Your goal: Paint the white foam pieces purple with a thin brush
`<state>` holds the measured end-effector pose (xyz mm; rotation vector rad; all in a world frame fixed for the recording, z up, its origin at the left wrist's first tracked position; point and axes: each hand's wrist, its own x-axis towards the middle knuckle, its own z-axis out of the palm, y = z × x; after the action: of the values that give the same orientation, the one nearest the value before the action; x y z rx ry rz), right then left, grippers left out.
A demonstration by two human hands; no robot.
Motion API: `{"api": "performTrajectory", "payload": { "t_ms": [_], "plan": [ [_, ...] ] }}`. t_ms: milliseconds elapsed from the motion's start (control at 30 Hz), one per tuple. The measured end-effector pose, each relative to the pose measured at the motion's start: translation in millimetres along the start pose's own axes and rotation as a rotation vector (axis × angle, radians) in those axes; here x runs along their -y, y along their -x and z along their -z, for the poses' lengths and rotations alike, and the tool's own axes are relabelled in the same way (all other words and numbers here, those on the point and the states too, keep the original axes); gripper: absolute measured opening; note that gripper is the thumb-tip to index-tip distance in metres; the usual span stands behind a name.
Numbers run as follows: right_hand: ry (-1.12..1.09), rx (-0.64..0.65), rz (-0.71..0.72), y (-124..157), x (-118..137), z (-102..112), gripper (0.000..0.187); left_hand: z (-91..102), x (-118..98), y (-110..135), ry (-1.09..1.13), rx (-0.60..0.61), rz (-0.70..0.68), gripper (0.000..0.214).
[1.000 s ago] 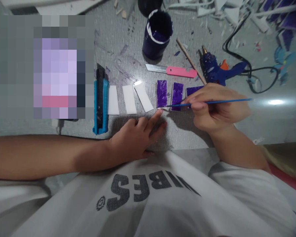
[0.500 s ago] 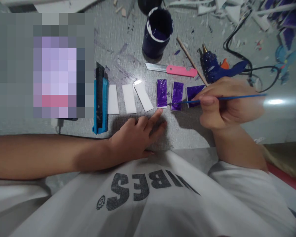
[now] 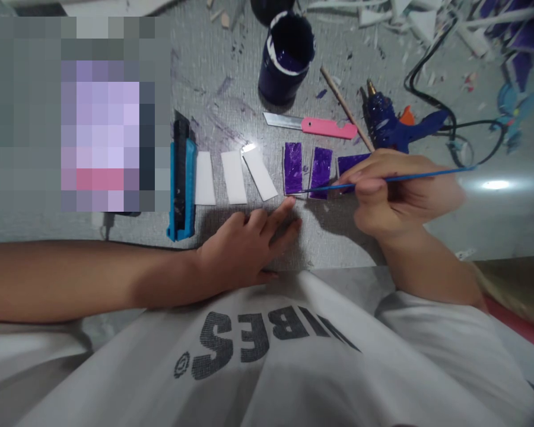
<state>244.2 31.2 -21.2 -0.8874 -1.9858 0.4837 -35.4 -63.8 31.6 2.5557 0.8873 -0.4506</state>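
My right hand pinches a thin blue paintbrush; its tip rests at the lower edge of a purple-painted strip. Two more purple strips lie right of it: one in full view, the other partly under my right hand. Three white strips lie in a row to the left. My left hand lies flat on the table with fingers stretched, the index fingertip just below the first purple strip.
A jar of purple paint stands at the back. A pink cutter, a wooden stick and a blue glue gun with its cable lie behind the strips. A blue-and-black cutter lies left. Scraps litter the far right.
The brush tip went right to the second purple strip, then came back left to the lower edge of the first. My left hand has not moved.
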Motion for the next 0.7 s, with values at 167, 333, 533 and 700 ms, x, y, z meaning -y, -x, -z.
{"api": "performTrajectory", "payload": {
  "t_ms": [167, 333, 533, 700],
  "plan": [
    [0.012, -0.049, 0.210, -15, 11, -5, 0.023, 2.4, 0, 0, 0.018, 0.020, 0.004, 0.107],
    [0.058, -0.031, 0.229, -18, 16, -1, 0.020, 5.8, 0, -1, 0.022, 0.026, -0.009, 0.109],
    [0.082, -0.015, 0.227, -16, 14, 7, 0.021, 6.6, 0, -1, -0.001, 0.049, -0.010, 0.106],
    [0.132, -0.009, 0.238, -15, 11, 10, 0.027, 5.8, 1, 0, -0.004, 0.034, -0.012, 0.105]
  ]
}}
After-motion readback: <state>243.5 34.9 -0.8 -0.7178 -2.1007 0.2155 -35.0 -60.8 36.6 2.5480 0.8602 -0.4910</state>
